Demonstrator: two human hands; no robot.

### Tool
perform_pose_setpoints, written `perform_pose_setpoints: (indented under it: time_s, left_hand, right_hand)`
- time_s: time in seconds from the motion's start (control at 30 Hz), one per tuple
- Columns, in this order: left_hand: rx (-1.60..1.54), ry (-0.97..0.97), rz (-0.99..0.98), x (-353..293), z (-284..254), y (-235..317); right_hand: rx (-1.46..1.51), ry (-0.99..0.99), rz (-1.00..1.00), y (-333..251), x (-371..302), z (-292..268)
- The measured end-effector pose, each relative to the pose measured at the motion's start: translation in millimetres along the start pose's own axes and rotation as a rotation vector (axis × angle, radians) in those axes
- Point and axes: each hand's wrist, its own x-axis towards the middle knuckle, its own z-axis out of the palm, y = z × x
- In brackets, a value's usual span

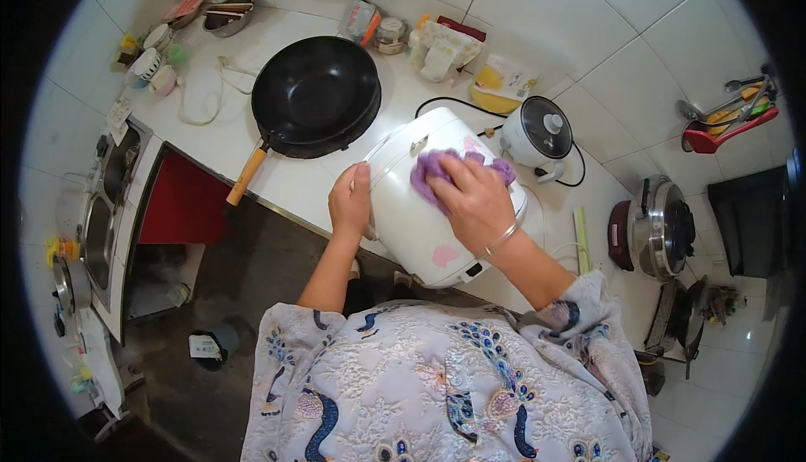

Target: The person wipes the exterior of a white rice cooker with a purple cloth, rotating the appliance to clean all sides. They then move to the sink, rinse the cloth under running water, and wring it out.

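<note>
A white rice cooker (405, 231) with pink heart shapes lies tipped on the counter in front of me. On its left edge rests my left hand (349, 202), fingers curled round the rim and partly hidden behind it. My right hand (474, 202) presses a bunched purple cloth (432, 178) against the cooker's white surface. The cloth sticks out beyond my fingers on both sides.
A black wok (316, 92) with a wooden handle (247, 176) stands left of the cooker. Behind right is a small white electric pot (537, 130) with a cord. Food packets (441, 50) line the wall. A steel pressure cooker (665, 227) stands far right, a sink (99, 244) far left.
</note>
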Motion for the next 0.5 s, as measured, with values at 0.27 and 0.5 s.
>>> perform_pose_setpoints:
  time_s: [0.27, 0.5]
  left_hand:
    - [-0.303, -0.137, -0.020, 5.3, -6.0, -60.1]
    - [-0.167, -0.104, 0.009, 37.7, 5.4, -33.6]
  right_hand:
    - [0.926, 0.532, 0.826, 58.5, -126.2, 28.6]
    - [1.047, 0.658, 1.033, 103.2, -85.4, 84.9]
